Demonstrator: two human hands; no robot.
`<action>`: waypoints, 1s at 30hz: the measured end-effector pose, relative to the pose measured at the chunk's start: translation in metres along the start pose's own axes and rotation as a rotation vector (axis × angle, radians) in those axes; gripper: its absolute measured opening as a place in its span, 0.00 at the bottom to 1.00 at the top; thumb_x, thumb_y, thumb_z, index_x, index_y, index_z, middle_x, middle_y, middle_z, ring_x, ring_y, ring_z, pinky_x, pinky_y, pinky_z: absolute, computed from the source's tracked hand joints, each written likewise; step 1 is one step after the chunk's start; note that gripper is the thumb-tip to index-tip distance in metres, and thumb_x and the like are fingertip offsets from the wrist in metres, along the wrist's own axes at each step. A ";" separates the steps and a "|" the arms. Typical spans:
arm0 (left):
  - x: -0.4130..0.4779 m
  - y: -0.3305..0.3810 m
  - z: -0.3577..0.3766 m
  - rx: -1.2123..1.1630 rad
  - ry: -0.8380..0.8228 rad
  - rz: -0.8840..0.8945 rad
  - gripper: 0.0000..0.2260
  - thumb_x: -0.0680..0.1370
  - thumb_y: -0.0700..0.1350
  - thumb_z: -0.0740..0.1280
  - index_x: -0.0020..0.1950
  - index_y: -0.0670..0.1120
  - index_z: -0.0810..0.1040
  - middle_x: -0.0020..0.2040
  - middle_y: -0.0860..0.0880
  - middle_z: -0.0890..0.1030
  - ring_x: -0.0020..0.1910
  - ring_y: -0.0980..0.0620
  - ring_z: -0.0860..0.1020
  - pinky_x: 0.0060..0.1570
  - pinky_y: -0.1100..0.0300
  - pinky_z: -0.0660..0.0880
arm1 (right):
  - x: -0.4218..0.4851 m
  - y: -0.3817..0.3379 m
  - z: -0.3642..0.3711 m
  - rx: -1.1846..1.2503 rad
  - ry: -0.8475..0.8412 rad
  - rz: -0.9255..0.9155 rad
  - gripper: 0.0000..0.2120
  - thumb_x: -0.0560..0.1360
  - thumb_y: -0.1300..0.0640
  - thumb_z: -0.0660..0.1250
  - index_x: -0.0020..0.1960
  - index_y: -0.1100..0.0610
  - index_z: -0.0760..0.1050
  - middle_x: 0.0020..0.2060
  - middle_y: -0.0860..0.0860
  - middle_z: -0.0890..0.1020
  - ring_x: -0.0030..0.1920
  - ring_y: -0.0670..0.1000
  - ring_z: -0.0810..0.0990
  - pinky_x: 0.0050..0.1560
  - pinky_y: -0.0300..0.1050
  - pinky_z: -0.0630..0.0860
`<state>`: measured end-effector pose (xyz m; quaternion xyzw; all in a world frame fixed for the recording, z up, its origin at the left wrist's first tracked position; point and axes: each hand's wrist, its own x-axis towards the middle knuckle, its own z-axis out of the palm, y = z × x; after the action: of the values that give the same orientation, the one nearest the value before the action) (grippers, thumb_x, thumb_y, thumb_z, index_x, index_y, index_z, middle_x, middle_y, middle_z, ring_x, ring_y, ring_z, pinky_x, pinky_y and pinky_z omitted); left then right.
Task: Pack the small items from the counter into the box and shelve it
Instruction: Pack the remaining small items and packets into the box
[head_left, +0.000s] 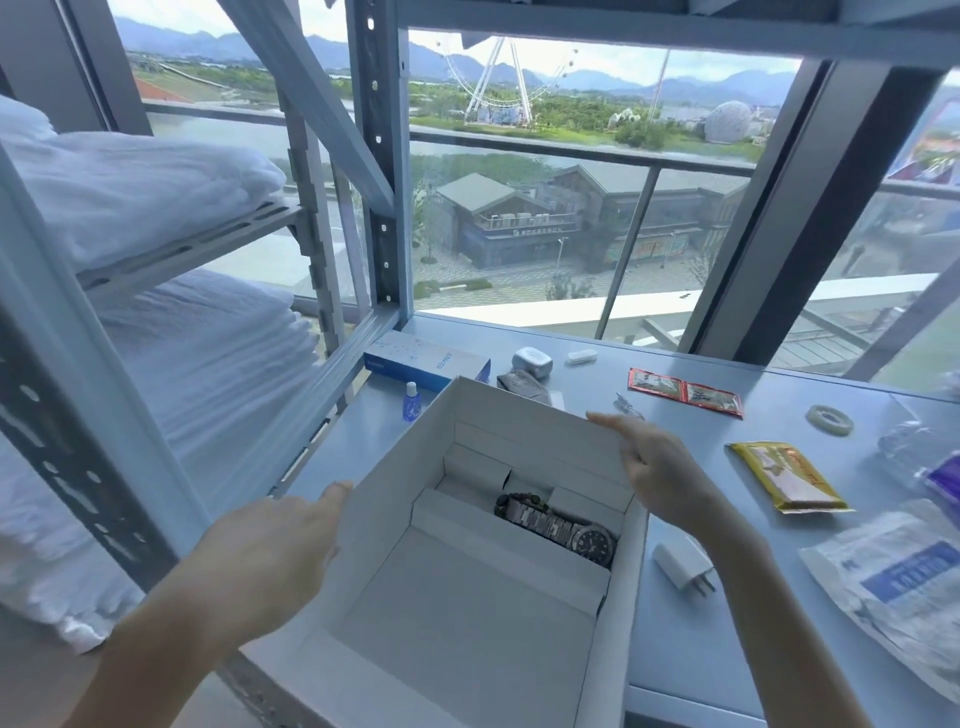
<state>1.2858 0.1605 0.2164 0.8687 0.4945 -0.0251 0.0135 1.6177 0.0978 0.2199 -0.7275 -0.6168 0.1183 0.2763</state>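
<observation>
An open white cardboard box (524, 415) sits in front of me at the counter's left end, slightly tilted. A steel wristwatch (563, 527) and a dark bead bracelet (511, 500) lie inside it among white inserts. My left hand (265, 551) is flat against the box's left outer wall, thumb at the rim. On the other side, my right hand (660, 475) covers the right rim with fingers stretched out. On the counter (753, 649) lie a white charger plug (681, 567), a yellow packet (789, 475), red sachets (684, 391), a tape roll (829, 419), an earbuds case (531, 359) and a blue dropper bottle (411, 401).
A metal shelving rack (382, 208) stands at the left with folded white bedding (156, 208) on two levels. A blue and white carton (426, 364) lies behind the box. A white and blue pouch (893, 577) and clear plastic wrappers (904, 441) are at the right. A window runs behind the counter.
</observation>
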 end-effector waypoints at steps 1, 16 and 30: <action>0.006 0.001 -0.003 -0.013 -0.010 0.034 0.19 0.79 0.53 0.54 0.69 0.50 0.59 0.52 0.48 0.79 0.50 0.46 0.78 0.51 0.53 0.75 | 0.003 0.002 -0.003 0.029 0.002 -0.002 0.23 0.76 0.74 0.52 0.65 0.58 0.73 0.59 0.59 0.78 0.31 0.33 0.72 0.37 0.27 0.67; 0.100 0.051 0.002 -0.400 0.012 0.126 0.36 0.78 0.52 0.61 0.75 0.51 0.38 0.76 0.50 0.38 0.74 0.49 0.56 0.67 0.55 0.60 | 0.064 0.024 -0.006 0.010 -0.078 -0.139 0.23 0.76 0.73 0.52 0.59 0.53 0.77 0.59 0.51 0.79 0.51 0.66 0.78 0.53 0.59 0.75; 0.100 0.044 0.004 -0.200 0.074 0.124 0.34 0.74 0.29 0.53 0.76 0.48 0.44 0.74 0.57 0.34 0.74 0.59 0.42 0.63 0.58 0.69 | 0.119 0.071 0.003 0.191 -0.138 0.012 0.18 0.73 0.77 0.56 0.56 0.64 0.77 0.54 0.60 0.81 0.56 0.54 0.79 0.59 0.41 0.74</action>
<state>1.3746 0.2242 0.2061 0.8923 0.4398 0.0574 0.0835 1.7004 0.2074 0.1984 -0.6915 -0.6160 0.2282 0.3005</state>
